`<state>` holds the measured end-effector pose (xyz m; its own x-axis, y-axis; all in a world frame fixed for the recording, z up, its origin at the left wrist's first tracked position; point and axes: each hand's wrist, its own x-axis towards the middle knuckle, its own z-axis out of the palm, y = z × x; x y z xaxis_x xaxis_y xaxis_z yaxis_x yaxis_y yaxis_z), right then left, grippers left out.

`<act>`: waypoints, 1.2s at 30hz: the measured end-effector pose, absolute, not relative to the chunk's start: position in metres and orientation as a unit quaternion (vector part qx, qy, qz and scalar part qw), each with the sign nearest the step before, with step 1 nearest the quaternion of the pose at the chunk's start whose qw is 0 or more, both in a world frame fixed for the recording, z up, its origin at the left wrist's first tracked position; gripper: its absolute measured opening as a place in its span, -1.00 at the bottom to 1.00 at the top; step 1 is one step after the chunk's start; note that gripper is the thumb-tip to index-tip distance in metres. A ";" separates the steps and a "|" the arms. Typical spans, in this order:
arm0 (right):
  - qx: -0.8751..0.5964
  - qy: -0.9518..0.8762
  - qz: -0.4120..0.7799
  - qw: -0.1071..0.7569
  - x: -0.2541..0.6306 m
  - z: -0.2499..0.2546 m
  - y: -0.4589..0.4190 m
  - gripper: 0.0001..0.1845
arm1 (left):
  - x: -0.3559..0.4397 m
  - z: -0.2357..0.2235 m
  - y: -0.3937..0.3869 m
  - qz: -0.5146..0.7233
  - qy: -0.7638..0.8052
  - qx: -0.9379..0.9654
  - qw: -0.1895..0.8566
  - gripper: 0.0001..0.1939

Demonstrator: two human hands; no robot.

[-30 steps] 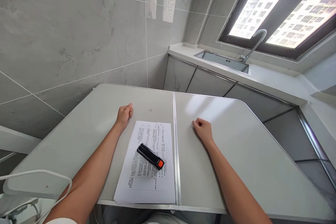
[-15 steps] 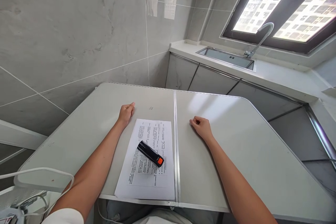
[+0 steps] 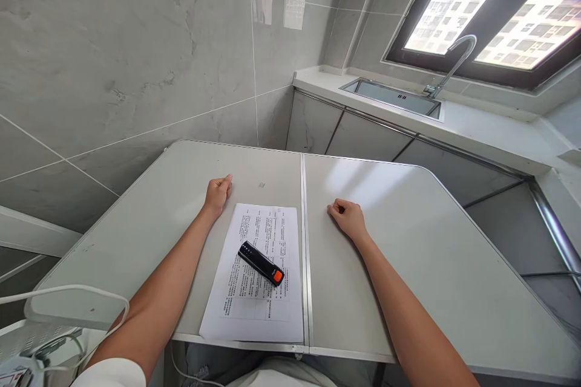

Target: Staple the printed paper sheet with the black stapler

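Note:
A printed sheet of paper (image 3: 254, 302) lies on the grey folding table (image 3: 408, 254), just left of its centre seam. On the sheet rests a black stapler-like device with an orange end (image 3: 262, 263), lying diagonally. My left hand (image 3: 217, 192) rests on the table at the sheet's top left corner, fingers curled into a loose fist with nothing in them. My right hand (image 3: 347, 217) rests on the table right of the seam, also curled shut and empty. Neither hand touches the device.
A white cable (image 3: 68, 296) loops over the table's near left corner. Grey tiled wall stands behind the table. At the back right, a counter holds a steel sink (image 3: 393, 97) with a curved tap (image 3: 454, 60) under a window.
Both hands stay put on the table. The view has shifted slightly, as my head tilted a little; paper and device have not moved.

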<state>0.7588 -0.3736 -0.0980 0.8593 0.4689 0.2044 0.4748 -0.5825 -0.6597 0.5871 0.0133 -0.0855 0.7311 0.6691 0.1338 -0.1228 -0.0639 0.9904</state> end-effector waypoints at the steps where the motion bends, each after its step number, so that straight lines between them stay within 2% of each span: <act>1: -0.890 -0.265 -0.006 0.371 0.759 -0.098 -0.373 -0.63 | 0.587 -0.086 0.013 0.308 0.206 0.664 0.649 -0.40; 25: -0.895 -0.258 0.004 0.364 0.757 -0.097 -0.373 -0.61 | 0.587 -0.087 0.012 0.319 0.216 0.683 0.621 -0.43; 29: -0.896 -0.264 -0.006 0.358 0.760 -0.099 -0.374 -0.60 | 0.586 -0.078 0.003 0.338 0.252 0.707 0.567 -0.44; 33: -0.894 -0.270 -0.019 0.356 0.754 -0.095 -0.381 -0.58 | 0.543 -0.050 -0.026 0.351 0.317 0.728 0.496 -0.45; 36: -0.884 -0.231 -0.110 0.392 0.733 -0.084 -0.376 -0.54 | 0.482 -0.033 -0.060 0.329 0.316 0.745 0.485 -0.42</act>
<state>0.7327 -0.3757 -0.0840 0.8693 0.3217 0.3754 0.4942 -0.5863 -0.6419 0.4824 -0.0598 -0.0334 0.5828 0.7916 0.1839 0.1520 -0.3285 0.9322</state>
